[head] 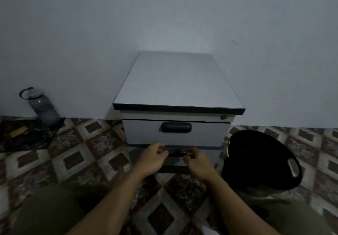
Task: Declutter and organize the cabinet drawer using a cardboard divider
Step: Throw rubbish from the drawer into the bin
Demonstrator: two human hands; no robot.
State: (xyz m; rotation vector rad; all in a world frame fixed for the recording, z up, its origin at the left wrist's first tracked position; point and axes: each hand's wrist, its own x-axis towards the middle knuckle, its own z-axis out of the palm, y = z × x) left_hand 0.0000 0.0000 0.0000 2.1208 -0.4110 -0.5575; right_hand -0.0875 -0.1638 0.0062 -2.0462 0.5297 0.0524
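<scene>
A small white cabinet (178,81) with a dark front edge stands against the wall. Its top drawer (146,132) is closed and has a dark handle (176,127). Below it, a second drawer's dark handle (176,152) shows between my hands. My left hand (153,158) grips the left end of that lower handle with curled fingers. My right hand (196,162) grips its right end the same way. No cardboard divider is in view, and the drawer contents are hidden.
A black round bin (263,159) with a lid handle stands on the floor right of the cabinet. A grey water bottle (43,106) stands at the left wall beside a dark patterned bag (25,136). The floor (76,159) is patterned tile.
</scene>
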